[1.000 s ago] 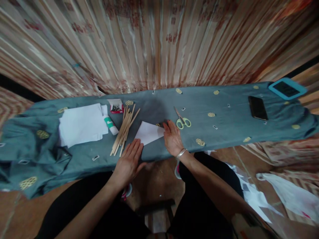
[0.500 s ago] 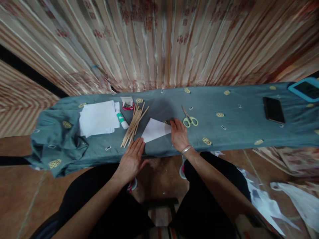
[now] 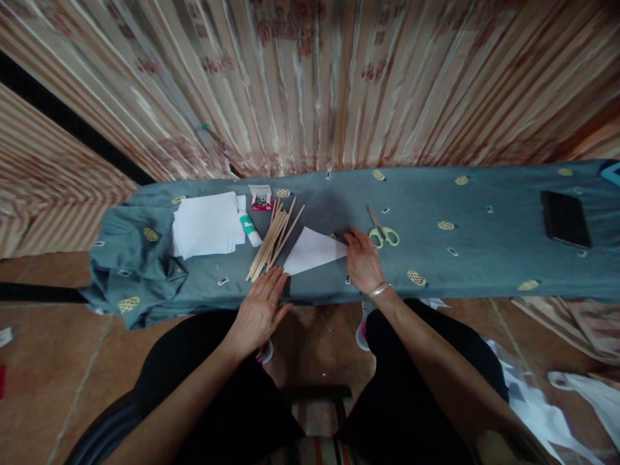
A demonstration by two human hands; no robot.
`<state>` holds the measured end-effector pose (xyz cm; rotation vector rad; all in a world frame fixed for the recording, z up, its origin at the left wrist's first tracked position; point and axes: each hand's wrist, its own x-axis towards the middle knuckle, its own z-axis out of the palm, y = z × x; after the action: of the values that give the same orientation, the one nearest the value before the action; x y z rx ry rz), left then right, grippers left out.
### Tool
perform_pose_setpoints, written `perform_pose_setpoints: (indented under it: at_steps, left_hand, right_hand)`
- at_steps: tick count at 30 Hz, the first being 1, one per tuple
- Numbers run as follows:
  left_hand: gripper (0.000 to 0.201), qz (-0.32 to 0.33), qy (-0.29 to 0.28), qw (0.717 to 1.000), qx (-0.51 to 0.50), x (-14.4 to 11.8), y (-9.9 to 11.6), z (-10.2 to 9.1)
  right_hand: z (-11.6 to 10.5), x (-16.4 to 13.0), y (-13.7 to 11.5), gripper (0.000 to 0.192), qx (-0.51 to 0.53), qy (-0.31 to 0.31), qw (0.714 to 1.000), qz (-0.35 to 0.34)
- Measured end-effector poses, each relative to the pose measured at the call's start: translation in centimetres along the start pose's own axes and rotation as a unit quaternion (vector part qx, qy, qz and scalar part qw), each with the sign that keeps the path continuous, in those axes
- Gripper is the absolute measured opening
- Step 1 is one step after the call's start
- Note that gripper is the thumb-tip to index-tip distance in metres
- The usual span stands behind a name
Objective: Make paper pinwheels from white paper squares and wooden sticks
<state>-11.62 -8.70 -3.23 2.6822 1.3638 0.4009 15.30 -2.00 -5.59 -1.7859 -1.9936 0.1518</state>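
Note:
A folded white sheet of paper (image 3: 314, 250), shaped like a kite or triangle, lies on the cloth-covered table between my hands. My left hand (image 3: 261, 300) rests flat at its lower left corner, fingers stretched out and held side by side. At the paper's right tip, my right hand (image 3: 364, 261) has its thumb and fingers closed over the corner. Just right of that hand lie scissors (image 3: 382, 234) with light green handles. Thin wooden sticks (image 3: 274, 239) form a loose heap beyond my left fingertips.
A stack of white paper (image 3: 206, 225) lies to the left, beside a green-and-white glue tube (image 3: 250, 228). Behind them stands an open red box (image 3: 261, 199) of small metal pieces. A dark phone (image 3: 566, 218) lies far right. Paper scraps (image 3: 537, 394) litter the floor.
My view has turned slightly left, so the whole scene sits further right. Both hands stay at the same corners of the folded paper, which looks unchanged.

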Motion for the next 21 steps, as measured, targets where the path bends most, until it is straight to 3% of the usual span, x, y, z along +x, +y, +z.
perform_pose_setpoints:
  at_steps: [10, 21]
  left_hand:
    - [0.049, -0.082, 0.038, 0.99, -0.108, 3.8, -1.1, -0.2]
    - [0.051, -0.123, 0.028, 0.968, -0.218, 5.5, -2.7, 0.0]
  right_hand:
    - [0.2, 0.9, -1.8, 0.034, 0.09, -0.012, 0.995, -0.036]
    - [0.5, 2.0, -1.5, 0.012, 0.226, -0.024, 0.974, 0.014]
